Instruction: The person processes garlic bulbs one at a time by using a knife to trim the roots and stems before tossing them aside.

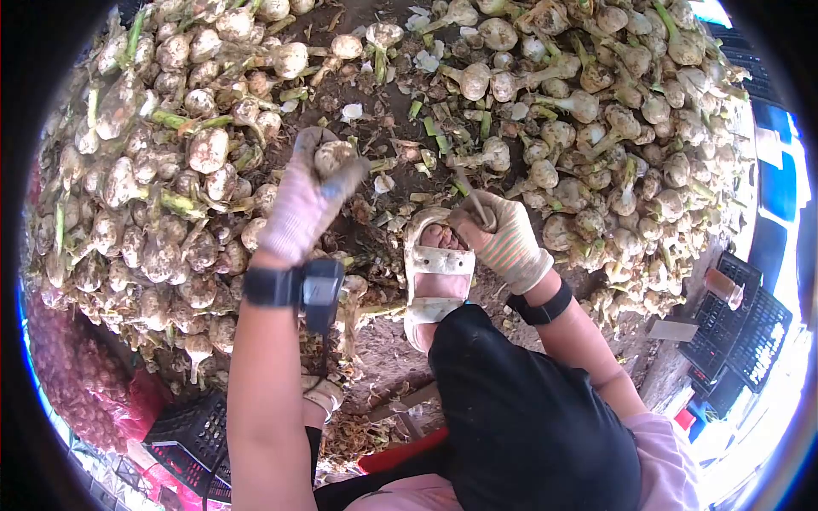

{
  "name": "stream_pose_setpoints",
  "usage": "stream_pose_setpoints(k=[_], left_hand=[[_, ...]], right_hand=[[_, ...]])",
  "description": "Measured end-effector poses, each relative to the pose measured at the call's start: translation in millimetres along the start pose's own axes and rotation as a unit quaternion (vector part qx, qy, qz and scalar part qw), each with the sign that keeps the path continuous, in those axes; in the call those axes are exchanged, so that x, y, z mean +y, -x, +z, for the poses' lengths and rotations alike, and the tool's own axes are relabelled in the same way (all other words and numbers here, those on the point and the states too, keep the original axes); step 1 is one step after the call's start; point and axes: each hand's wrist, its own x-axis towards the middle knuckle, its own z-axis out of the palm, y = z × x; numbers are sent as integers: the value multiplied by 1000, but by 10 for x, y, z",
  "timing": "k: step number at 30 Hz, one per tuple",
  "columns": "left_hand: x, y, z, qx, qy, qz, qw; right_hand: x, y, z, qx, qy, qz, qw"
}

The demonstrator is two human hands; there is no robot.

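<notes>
My left hand [296, 200], in a pale knitted glove, is closed around a dirt-streaked garlic bulb [334, 157], its fingers somewhat blurred. To the right, my right hand [509, 242], in a striped work glove, grips a small thin knife [471, 193] that points up and left. The knife is apart from the bulb, and its handle is mostly hidden by the fingers. Below and between the hands is my sandalled foot [441, 260].
A large heap of garlic [162, 238] lies on the left and another heap [613, 128] on the right. Cut stalks and skins litter the soil [375, 111] between them. Black crates [737, 324] stand at the right, and a red mesh sack [81, 375] is at the lower left.
</notes>
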Motion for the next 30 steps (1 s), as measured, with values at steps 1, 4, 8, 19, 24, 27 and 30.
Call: stream_pose_setpoints(k=[1,4,8,19,24,27,30], left_hand=[[45,169,-113,-158,-57,111,980],[207,687,50,-151,-304,117,933],[234,1063,64,-99,-448,32,888],[-100,1176,41,-133,-118,10,984],[-279,1203,84,-137,-313,112,933],[-275,1253,119,-163,-432,199,865],[-311,1293,160,-172,-408,193,876]], right_hand=[[-97,28,3,-27,69,-34,997],[-445,71,73,-71,185,-112,974],[-700,94,156,-141,235,-210,939],[-490,50,232,-177,224,-280,917],[-98,-57,155,-203,173,-288,920],[100,-132,122,-213,190,-321,903],[155,-153,141,-183,128,-350,910]])
